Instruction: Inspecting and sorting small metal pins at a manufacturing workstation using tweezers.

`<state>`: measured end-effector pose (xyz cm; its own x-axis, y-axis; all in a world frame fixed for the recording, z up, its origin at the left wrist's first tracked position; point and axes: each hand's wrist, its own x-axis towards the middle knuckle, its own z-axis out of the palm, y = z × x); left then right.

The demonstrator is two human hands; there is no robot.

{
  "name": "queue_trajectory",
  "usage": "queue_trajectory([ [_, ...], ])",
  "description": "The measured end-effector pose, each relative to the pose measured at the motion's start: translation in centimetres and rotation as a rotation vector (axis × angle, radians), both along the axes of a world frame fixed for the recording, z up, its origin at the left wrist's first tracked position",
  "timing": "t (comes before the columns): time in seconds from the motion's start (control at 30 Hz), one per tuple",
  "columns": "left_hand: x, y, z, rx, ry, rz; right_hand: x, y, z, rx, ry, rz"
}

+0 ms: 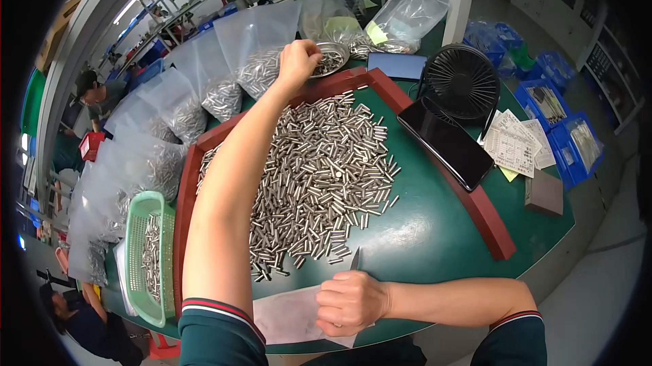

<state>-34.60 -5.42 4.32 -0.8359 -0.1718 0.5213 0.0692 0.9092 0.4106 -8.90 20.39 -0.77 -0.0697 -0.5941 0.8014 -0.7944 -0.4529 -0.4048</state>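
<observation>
- Our left hand (pixel 299 60) reaches far, fingers bunched shut above the round metal dish (pixel 331 60); whether they pinch anything, we cannot tell.
- Our right hand (pixel 350 303), near, is fisted round a thin blade (pixel 356 258) beside the pile of metal pins (pixel 319 176).

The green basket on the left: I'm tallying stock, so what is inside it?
The green basket holds a loose layer of small metal pins along its bottom. The left arm crosses its right edge, so anything against that side is hidden.
</observation>
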Motion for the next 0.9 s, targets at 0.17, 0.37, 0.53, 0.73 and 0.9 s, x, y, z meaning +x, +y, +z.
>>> queue_trajectory([
  [0.17,-1.5,-1.4,-1.0,-0.033,0.013,0.104,0.0,0.0,0.1,0.003,-0.023,0.006],
  [0.37,3.6,-0.8,-0.2,0.042,0.03,0.043,0.0,0.0,0.1,-0.001,0.022,0.001],
  [0.53,11.6,0.1,0.0,-0.071,0.021,-0.165,0.2,-0.2,0.2,0.003,0.084,-0.002],
  [0.73,19.7,1.5,-1.0,-0.23,-0.084,-0.462,0.4,-0.5,0.0,-0.036,0.09,-0.006],
  [0.9,24.7,4.0,-2.0,-0.386,-0.289,-0.382,0.5,-0.4,0.1,0.021,0.131,-0.016],
])
